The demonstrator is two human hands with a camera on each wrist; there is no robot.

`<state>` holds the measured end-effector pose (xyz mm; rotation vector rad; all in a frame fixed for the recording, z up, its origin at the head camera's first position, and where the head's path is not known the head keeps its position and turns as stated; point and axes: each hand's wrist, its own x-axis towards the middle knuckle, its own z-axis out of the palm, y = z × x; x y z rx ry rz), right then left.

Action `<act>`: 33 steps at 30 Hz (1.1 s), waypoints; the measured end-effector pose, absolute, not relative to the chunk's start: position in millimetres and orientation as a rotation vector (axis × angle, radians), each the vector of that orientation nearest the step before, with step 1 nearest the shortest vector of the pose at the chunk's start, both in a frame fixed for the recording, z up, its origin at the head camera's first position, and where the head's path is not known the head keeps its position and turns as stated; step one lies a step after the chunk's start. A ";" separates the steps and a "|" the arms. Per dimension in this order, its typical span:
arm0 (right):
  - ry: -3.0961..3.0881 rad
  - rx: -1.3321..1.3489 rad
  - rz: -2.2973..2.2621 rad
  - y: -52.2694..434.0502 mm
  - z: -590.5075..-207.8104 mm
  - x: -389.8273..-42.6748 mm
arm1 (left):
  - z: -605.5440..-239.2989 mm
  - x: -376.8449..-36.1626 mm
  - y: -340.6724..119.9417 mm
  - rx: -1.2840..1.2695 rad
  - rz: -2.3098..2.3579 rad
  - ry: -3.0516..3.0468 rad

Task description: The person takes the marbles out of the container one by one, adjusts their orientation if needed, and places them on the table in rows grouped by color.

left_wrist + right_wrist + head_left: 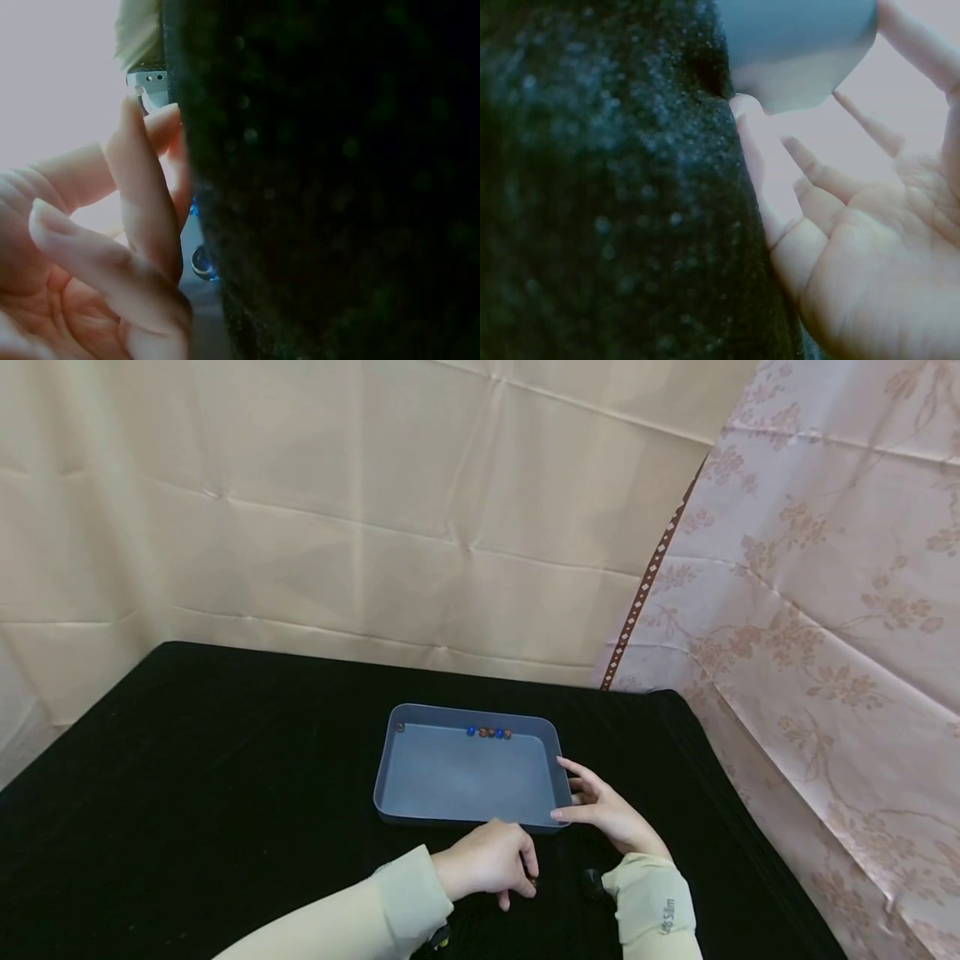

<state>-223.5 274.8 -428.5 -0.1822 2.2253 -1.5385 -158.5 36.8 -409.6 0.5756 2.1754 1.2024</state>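
Note:
A shallow blue-grey tray [465, 781] lies on the black cloth. Just in front of its near side is my left hand [487, 860], fingers bent downward, with thumb and finger pinching a small brownish marble [533, 882] low over the cloth. A shiny marble [202, 263] shows beside the bent fingers in the left wrist view; whether it is the same one is unclear. My right hand [607, 810] touches the tray's near right corner, thumb by the front rim, forefinger along the right side. In the right wrist view, loosely spread fingers [817, 169] meet the tray's outer wall [802, 45].
Inside the tray, several blue and brown marbles [490, 732] line the far wall, and a lone brown marble [401, 727] sits in the far left corner. Cream curtain [337, 527] hangs behind the table, floral cloth [825, 610] to the right. Black cloth [225, 760] covers the tabletop.

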 end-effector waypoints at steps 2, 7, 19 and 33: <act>2.226 -0.189 -1.537 275.3 -428.7 -223.5 | -409.1 -158.2 37.3 0.578 1.178 2.190; 2.223 -0.193 -1.539 275.4 -428.7 -223.8 | -408.6 -158.4 38.6 0.577 1.140 2.225; 2.235 -0.191 -1.524 274.9 -427.8 -223.8 | -408.3 -159.1 37.5 0.573 1.120 2.236; 2.252 -0.191 -1.526 274.1 -428.4 -223.4 | -409.8 -159.4 38.0 0.555 1.116 2.231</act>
